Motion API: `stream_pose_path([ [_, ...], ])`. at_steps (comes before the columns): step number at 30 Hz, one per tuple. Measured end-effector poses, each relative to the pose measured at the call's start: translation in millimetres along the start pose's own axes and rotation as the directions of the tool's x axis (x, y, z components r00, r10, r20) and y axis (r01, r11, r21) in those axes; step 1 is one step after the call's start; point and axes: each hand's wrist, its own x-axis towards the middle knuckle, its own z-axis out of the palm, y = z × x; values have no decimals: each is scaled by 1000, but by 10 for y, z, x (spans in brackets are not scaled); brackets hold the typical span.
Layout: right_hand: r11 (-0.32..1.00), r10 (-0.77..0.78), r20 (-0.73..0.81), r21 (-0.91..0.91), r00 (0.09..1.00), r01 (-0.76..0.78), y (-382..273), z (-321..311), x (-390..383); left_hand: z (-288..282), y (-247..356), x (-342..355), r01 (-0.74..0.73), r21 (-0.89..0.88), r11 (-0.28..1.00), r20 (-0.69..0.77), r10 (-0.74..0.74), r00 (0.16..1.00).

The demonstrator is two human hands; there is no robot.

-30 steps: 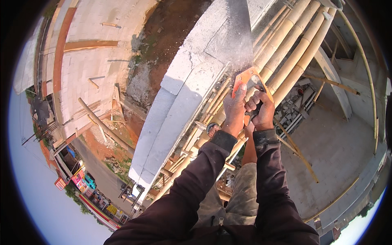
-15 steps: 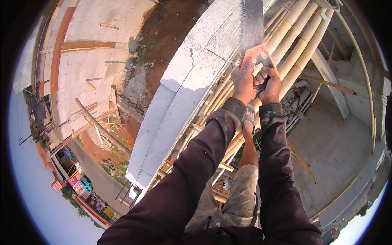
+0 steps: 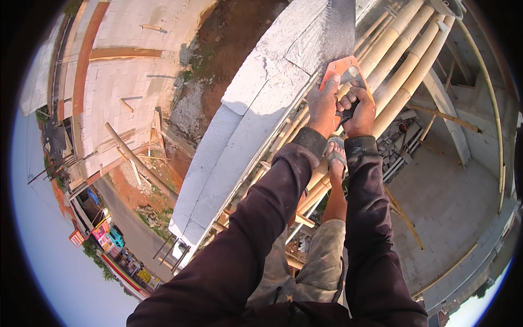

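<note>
While both hands are closed on the orange-and-black handle of a handsaw point(image 3: 340, 34), its blade points away over the edge of the pale blocks point(image 3: 260, 101), the far end cut off by the top of the view. The left hand point(image 3: 322, 109) grips the handle's left side, thumb laid up along it; the right hand point(image 3: 359, 113) wraps the other side, fingers curled through the opening. Whether the teeth bite into the block cannot be told. Thick bamboo poles point(image 3: 404, 82) run close along the right of the handle, crowding that side, and a sandalled foot point(image 3: 336, 154) stands just below the hands. Beyond the poles lie a heap of rubble point(image 3: 393, 143) and a slanting pale beam point(image 3: 448, 119); bare brown earth point(image 3: 231, 62) stretches left of the blocks.
</note>
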Motion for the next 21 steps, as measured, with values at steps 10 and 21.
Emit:
stream_pose_path([
  [10,995,102,-48,14,994,-101,-26,-67,-182,-17,12,-166,151,32,988,-25,-150,988],
  [21,978,135,-103,-146,985,-149,39,-249,-704,-208,-87,-764,243,-73,967,-176,-252,952],
])
